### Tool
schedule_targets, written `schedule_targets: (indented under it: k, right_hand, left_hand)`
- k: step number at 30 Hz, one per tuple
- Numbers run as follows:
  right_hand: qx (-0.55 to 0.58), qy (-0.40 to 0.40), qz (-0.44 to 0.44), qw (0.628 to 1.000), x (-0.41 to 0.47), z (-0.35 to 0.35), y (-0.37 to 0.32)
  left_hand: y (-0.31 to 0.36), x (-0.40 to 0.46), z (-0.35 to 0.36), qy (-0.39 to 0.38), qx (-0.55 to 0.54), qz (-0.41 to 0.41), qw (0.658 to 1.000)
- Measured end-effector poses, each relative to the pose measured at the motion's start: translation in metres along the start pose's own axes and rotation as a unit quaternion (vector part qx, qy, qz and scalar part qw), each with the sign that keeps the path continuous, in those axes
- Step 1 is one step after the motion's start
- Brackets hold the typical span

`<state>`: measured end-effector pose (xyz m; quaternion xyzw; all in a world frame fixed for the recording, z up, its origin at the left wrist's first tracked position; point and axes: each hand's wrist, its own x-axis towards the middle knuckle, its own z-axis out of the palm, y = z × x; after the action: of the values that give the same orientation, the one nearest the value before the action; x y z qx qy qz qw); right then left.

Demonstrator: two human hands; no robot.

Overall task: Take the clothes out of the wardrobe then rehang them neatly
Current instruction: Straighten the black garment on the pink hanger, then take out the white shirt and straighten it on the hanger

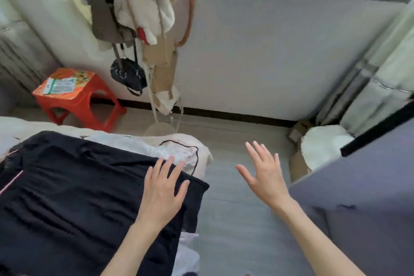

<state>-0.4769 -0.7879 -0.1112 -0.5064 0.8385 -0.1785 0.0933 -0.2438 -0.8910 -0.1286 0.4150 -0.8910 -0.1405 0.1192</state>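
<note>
A black garment [67,190] with a thin pink stripe at its left side lies spread flat on the bed [183,152] at lower left. My left hand [163,188] rests on the garment's right edge with its fingers straight and spread. Over the floor to the right, my right hand [262,170] hovers with fingers spread and holds nothing. A grey fabric wardrobe [363,186] with a black edge band fills the lower right.
Coats and bags [134,6] hang on a stand against the far wall. Below them to the left is a red plastic stool [76,96]. A white fluffy cushion [322,143] sits by cardboard near the wardrobe. Curtains [385,78] hang at right under the window.
</note>
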Motion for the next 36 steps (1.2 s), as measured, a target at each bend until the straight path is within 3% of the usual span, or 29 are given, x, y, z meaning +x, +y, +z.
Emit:
schedule_targets:
  k: [7, 14, 25, 36]
  right_hand:
    - [0.021, 0.102, 0.158, 0.982, -0.091, -0.093, 0.149]
    - [0.011, 0.22, 0.326, 0.92, -0.2, -0.16, 0.274]
    - [-0.045, 0.321, 0.512, 0.795, -0.352, -0.205, 0.357]
    - [-0.115, 0.4, 0.605, 0.679, -0.443, -0.291, 0.431]
  left_hand:
    - [0.172, 0.055, 0.042, 0.004, -0.058, 0.18, 0.982]
    - [0.354, 0.041, 0.115, -0.05, -0.108, 0.334, 0.935]
    - [0.55, 0.001, 0.176, -0.154, -0.131, 0.529, 0.824]
    - [0.746, -0.021, 0.208, -0.195, -0.2, 0.662, 0.695]
